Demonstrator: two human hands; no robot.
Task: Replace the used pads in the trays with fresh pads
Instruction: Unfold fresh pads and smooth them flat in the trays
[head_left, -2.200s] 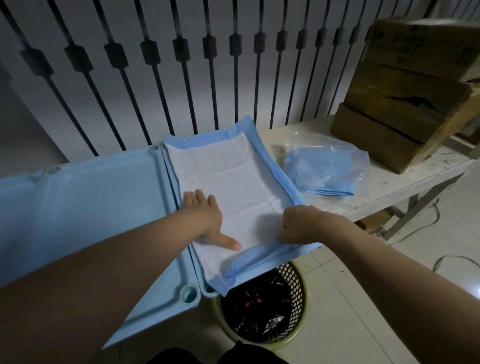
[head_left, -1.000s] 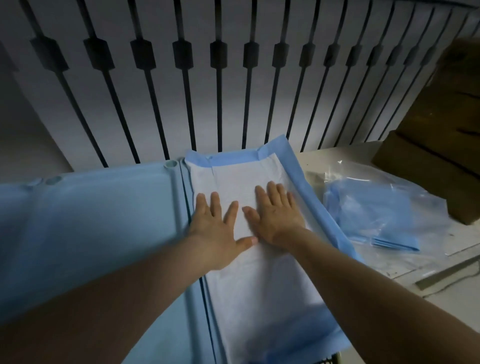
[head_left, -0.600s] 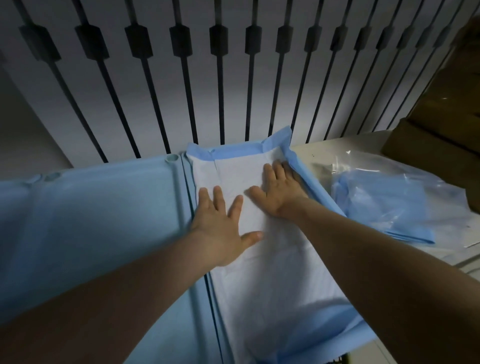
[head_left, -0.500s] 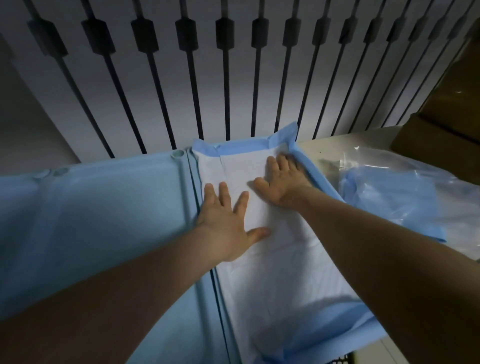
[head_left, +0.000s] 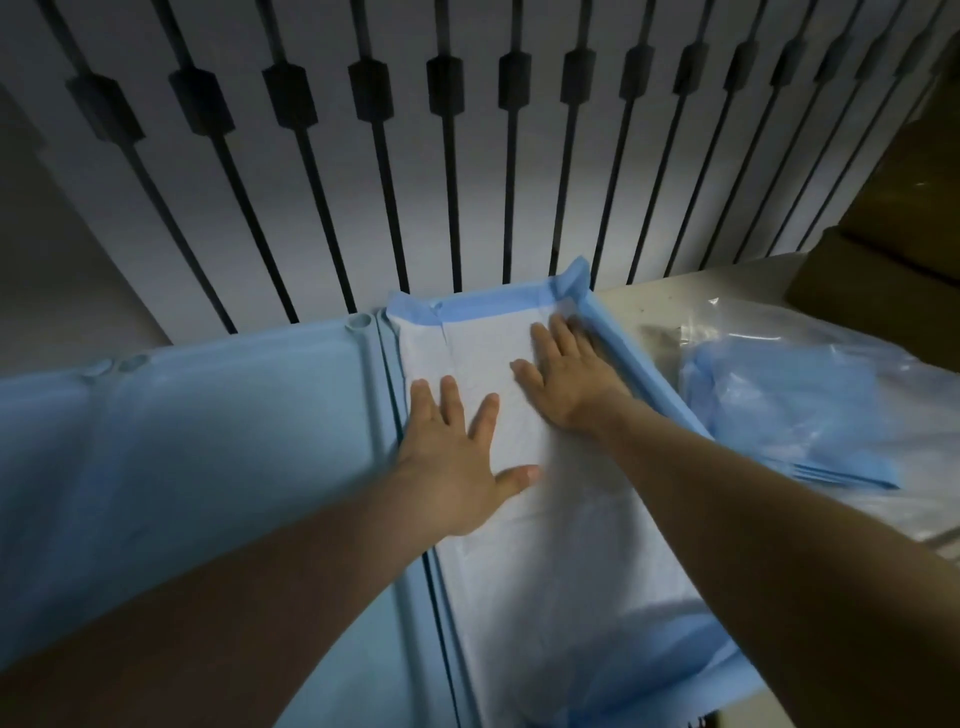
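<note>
A fresh white pad with blue edges (head_left: 540, 571) lies spread in the right-hand tray, its borders turned up along the far and right sides. My left hand (head_left: 457, 457) presses flat on the pad near the tray's left rim, fingers spread. My right hand (head_left: 566, 379) lies flat farther in, fingertips close to the pad's far right corner. A light blue tray (head_left: 197, 467) sits beside it on the left, and I cannot tell whether a pad lies in it.
A clear plastic bag of folded blue pads (head_left: 795, 421) rests on the white table (head_left: 696, 286) to the right. Brown cardboard boxes (head_left: 883, 249) stand at the far right. A black barred railing (head_left: 452, 171) runs along the back.
Both hands went from the pad's near edge to lying flat on its middle. The right hand then slid toward the far right corner. The left hand has hardly moved in the last second.
</note>
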